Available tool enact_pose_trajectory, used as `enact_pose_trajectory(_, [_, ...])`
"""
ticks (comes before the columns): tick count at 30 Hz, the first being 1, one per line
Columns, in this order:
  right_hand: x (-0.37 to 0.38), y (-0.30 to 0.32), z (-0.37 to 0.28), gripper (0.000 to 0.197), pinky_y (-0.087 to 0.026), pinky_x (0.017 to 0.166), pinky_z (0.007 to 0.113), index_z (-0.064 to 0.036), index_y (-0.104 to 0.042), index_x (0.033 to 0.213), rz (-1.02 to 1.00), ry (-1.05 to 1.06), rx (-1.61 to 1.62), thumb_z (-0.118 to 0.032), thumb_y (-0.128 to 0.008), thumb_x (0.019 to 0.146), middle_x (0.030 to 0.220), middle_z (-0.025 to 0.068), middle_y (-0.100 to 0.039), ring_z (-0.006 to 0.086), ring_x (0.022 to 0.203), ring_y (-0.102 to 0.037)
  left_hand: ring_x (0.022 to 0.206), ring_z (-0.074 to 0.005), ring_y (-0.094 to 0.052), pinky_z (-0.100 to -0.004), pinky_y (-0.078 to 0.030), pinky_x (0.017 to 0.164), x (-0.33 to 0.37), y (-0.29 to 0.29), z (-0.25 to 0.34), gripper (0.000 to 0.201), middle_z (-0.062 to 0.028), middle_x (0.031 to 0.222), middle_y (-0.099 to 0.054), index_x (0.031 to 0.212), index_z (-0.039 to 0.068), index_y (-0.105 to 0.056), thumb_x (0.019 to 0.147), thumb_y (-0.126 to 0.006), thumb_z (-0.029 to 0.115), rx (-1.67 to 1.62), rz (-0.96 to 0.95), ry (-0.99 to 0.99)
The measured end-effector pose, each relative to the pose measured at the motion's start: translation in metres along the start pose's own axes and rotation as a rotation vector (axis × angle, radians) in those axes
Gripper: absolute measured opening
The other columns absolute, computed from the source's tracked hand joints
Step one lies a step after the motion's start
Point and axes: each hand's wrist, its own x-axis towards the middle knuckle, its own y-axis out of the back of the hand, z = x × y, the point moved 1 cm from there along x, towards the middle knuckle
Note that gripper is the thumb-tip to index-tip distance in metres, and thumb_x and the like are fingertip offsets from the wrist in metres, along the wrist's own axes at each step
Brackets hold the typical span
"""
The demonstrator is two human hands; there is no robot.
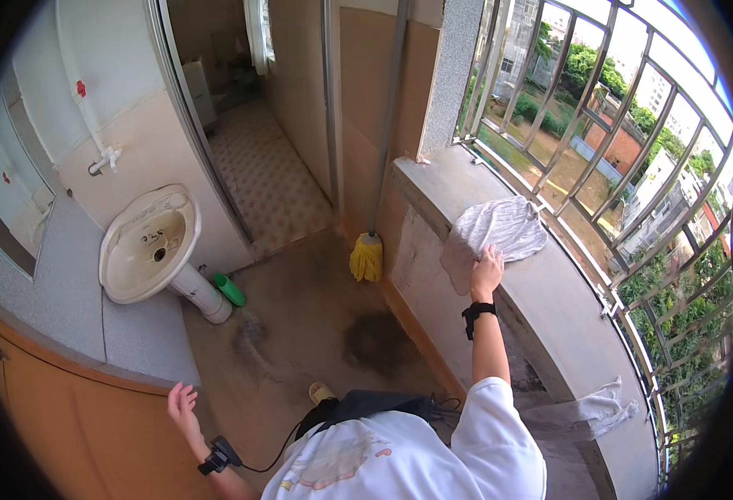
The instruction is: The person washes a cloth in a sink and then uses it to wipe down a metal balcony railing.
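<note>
A crumpled grey cloth [500, 229] lies over the inner edge of the ledge [550, 292] beneath the window bars, part of it draping down the wall side. My right hand [487, 271] is on the cloth's near edge, its fingers closed on the fabric; the fingertips are partly lost in the folds. My left hand [182, 407] hangs in the air at the lower left, touching nothing, fingers loosely bent and apart. Each wrist wears a black strap, and a cable runs from the left one.
A second grey cloth [592, 412] hangs over the ledge nearer me. Metal bars [592, 117] line the right. At left stand a pedestal sink [129, 275], a green bottle [230, 290] and a wooden door [75, 417]. A yellow mop [366, 258] leans beside the doorway.
</note>
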Motion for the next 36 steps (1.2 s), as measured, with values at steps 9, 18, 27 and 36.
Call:
enact_pose_trajectory(9, [0.043, 0.046, -0.233, 0.015, -0.043, 0.056, 0.035, -0.0025, -0.057, 0.082, -0.082, 0.356, 0.708, -0.011, -0.047, 0.073, 0.070, 0.0166, -0.056, 0.0316, 0.066, -0.055, 0.078, -0.0135, -0.054, -0.0233, -0.041, 0.069, 0.199, -0.127, 0.148, 0.021, -0.0096, 0.088, -0.056, 0.099, -0.001, -0.048, 0.082, -0.044, 0.011, -0.238, -0.374, -0.327])
enact_pose_trajectory(18, [0.045, 0.088, -0.573, 0.012, -0.038, 0.059, 0.018, 0.0027, -0.053, 0.086, -1.269, 0.846, 1.419, -0.005, -0.050, 0.078, 0.070, 0.0006, -0.054, 0.0046, 0.066, -0.045, 0.110, -0.0182, -0.036, -0.0312, -0.034, 0.085, 0.298, -0.167, 0.207, 0.048, -0.0094, 0.117, -0.039, 0.114, 0.003, -0.040, 0.071, -0.059, 0.013, -0.173, -0.347, -0.471])
enact_pose_trajectory(27, [-0.012, 0.063, -0.826, 0.017, -0.035, 0.052, 0.021, 0.0018, -0.053, 0.084, -1.500, 1.297, 1.463, -0.015, -0.049, 0.080, 0.062, 0.0018, -0.047, 0.0066, 0.056, -0.039, 0.076, -0.0234, -0.048, -0.0285, -0.038, 0.066, 0.452, -0.107, 0.179, 0.018, -0.0154, 0.087, -0.051, 0.090, -0.002, -0.050, 0.077, -0.047, 0.010, -0.094, 0.255, -0.249])
enact_pose_trajectory(36, [-0.064, -0.008, -0.928, 0.017, -0.040, 0.060, 0.025, 0.0010, -0.052, 0.089, -1.378, 1.644, 1.184, -0.011, -0.047, 0.077, 0.068, 0.0059, -0.052, 0.0133, 0.063, -0.049, 0.074, -0.0302, -0.051, -0.0350, -0.038, 0.068, 0.519, -0.087, 0.166, 0.024, -0.0199, 0.083, -0.053, 0.087, -0.002, -0.051, 0.079, -0.041, 0.018, 0.595, 0.539, -0.669])
